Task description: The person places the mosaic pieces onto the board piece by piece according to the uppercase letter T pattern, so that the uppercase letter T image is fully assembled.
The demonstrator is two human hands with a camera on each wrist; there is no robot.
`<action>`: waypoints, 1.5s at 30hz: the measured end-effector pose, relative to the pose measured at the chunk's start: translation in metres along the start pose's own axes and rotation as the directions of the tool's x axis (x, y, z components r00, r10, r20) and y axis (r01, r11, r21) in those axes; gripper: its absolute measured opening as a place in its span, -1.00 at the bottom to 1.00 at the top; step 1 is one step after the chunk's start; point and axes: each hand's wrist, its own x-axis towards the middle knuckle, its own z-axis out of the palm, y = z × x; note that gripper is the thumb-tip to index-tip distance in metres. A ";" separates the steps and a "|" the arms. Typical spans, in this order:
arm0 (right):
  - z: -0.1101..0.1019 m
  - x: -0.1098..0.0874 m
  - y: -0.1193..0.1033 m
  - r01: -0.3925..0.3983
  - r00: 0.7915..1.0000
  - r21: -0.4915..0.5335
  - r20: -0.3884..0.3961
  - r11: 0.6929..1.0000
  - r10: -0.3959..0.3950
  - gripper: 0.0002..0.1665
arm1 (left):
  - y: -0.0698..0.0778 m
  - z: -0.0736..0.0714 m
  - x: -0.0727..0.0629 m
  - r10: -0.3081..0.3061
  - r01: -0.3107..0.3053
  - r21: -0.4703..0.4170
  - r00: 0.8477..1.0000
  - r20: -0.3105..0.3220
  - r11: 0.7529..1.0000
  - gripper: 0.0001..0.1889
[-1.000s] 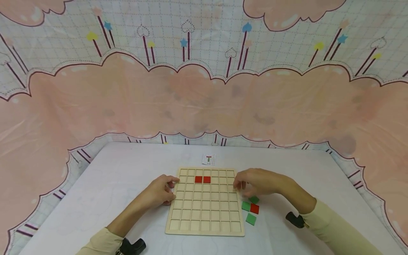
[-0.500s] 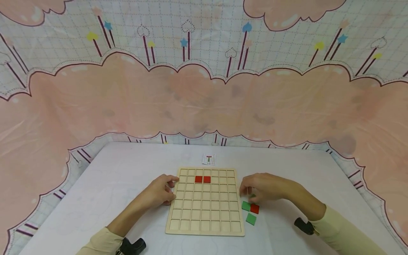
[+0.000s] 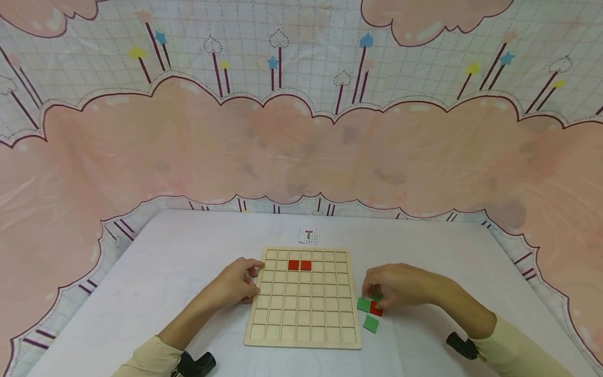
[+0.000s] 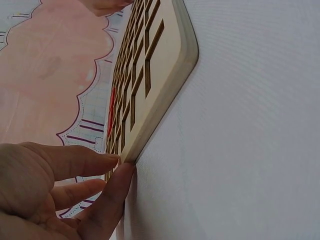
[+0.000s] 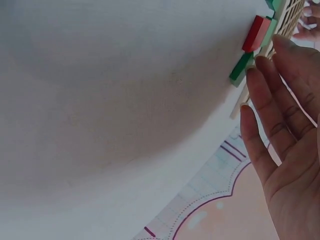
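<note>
Toward seven o'clock from the nearer right hand, fingers parted, unladen: one loose red tile, square; left hand, fingertips apart, touching nine-o'clock edge of wooden board.

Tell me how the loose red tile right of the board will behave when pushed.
The red tile looks stiff, its edges straight and flat-faced. Lying flat, it would probably slide rather than roll or tip. Pushed toward the board, it would likely nudge the green tile close beside it.
</note>
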 end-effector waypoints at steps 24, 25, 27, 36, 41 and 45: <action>0.006 -0.010 0.000 0.032 0.999 -0.012 0.029 0.999 -0.032 -0.70 | -0.002 0.000 0.000 -0.015 0.015 -0.010 1.000 -0.004 1.000 -0.38; 0.006 -0.010 0.001 0.033 0.999 -0.015 0.029 0.999 -0.033 -0.70 | -0.001 0.000 0.000 -0.017 0.017 -0.011 1.000 -0.005 1.000 -0.38; 0.007 -0.010 0.001 0.037 0.999 -0.022 0.025 0.999 -0.036 -0.69 | -0.002 -0.001 -0.001 -0.011 0.011 -0.011 1.000 0.002 1.000 -0.38; 0.007 -0.009 0.003 0.004 1.000 -0.049 0.012 0.999 -0.004 -0.71 | -0.002 -0.001 0.000 -0.005 0.005 -0.004 1.000 0.010 1.000 -0.37; 0.005 -0.009 0.002 0.012 1.000 -0.056 0.002 0.998 -0.011 -0.71 | -0.002 0.000 -0.001 -0.009 0.009 -0.010 1.000 0.001 1.000 -0.37; 0.005 -0.009 0.002 0.012 1.000 -0.068 -0.006 0.998 -0.012 -0.70 | -0.001 0.000 -0.001 0.003 -0.003 -0.008 1.000 0.002 1.000 -0.36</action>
